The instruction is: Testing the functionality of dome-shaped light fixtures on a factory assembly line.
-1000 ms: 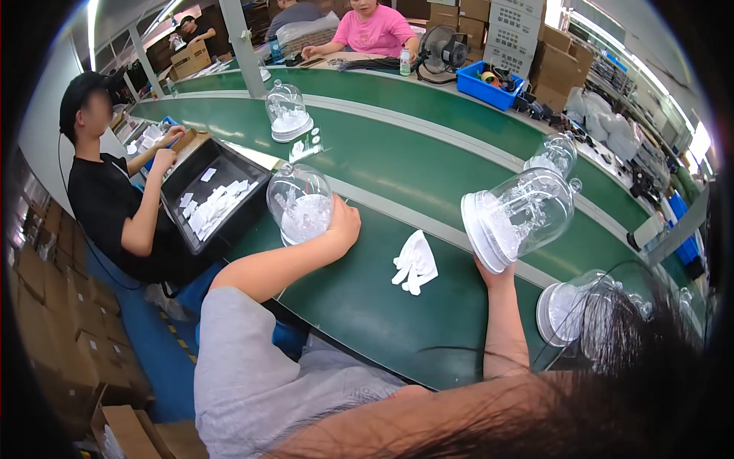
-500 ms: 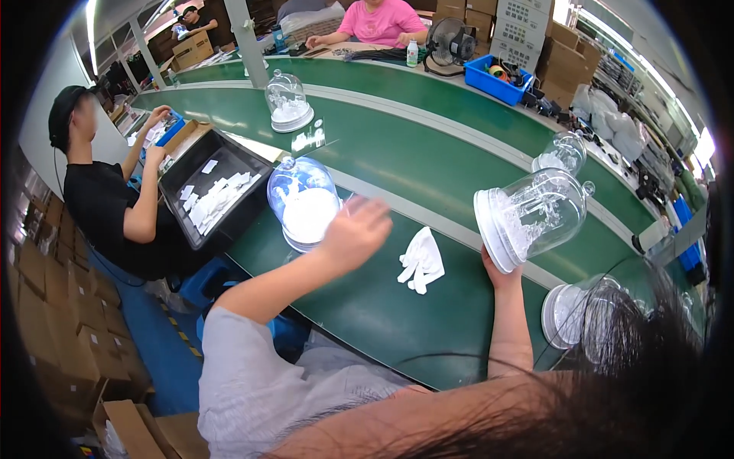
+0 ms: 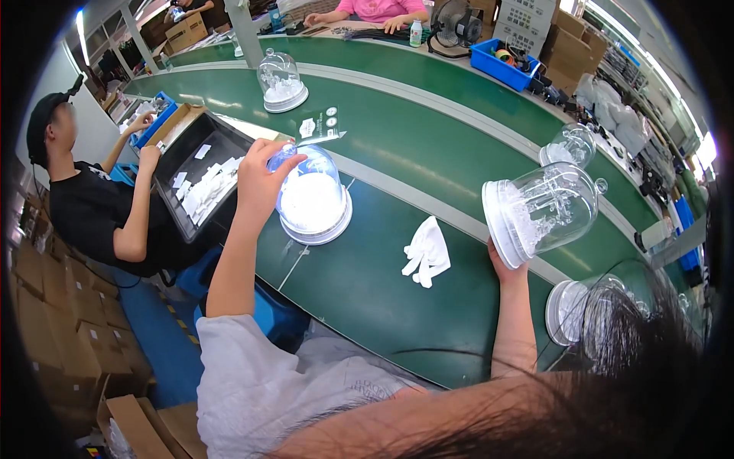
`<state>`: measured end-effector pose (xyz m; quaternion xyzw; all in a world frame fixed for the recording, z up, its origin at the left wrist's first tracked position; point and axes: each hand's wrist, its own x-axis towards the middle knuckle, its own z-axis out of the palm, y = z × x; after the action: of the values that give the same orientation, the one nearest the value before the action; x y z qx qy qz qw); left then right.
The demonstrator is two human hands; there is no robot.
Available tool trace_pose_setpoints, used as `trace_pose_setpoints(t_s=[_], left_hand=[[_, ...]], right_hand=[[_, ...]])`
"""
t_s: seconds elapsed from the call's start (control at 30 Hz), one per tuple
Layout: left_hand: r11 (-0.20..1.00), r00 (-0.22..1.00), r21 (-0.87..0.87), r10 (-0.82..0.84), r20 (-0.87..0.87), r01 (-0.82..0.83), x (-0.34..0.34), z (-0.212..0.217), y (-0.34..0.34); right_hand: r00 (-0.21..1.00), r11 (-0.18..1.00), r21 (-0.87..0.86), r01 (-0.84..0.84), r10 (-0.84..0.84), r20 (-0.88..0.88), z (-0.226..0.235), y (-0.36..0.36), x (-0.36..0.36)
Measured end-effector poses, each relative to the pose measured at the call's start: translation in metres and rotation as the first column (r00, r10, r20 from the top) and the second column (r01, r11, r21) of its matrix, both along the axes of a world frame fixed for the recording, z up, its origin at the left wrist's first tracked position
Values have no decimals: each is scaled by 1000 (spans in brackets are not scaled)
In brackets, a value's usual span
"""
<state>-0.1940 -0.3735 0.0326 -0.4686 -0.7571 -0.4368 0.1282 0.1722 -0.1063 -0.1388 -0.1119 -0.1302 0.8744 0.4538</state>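
Here, lit dome (image 3: pixel 312 202), top between left fingers (image 3: pixel 289 165)

A white glove (image 3: pixel 428 255) lies on the green bench (image 3: pixel 459 336) near its far edge. A black tray (image 3: pixel 186 157) containing white slips (image 3: pixel 210 189) is located at the bench's left end. Beyond the outermost green strip's (image 3: pixel 367 60) far edge, a black fan (image 3: pixel 457 23) stands beside a blue bin (image 3: pixel 497 73).

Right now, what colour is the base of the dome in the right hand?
The base is white, showing best in the head view.
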Motion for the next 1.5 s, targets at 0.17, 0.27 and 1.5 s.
trace_pose_setpoints(t_s=[0.17,0.27,1.5], left_hand=[[848,843,-10,-524,122,529,-11,12,-2],[701,697,-45,-696,173,712,-18,17,9],[994,966,-15,-105,-235,104,97,-154,-45]], right_hand=[[1000,1000,10,-16,17,-7,4,-2,-1],[1000,1000,-3,-15,15,17,6,-3,0],[987,960,252,-125,145,-63,3,-2,0]])
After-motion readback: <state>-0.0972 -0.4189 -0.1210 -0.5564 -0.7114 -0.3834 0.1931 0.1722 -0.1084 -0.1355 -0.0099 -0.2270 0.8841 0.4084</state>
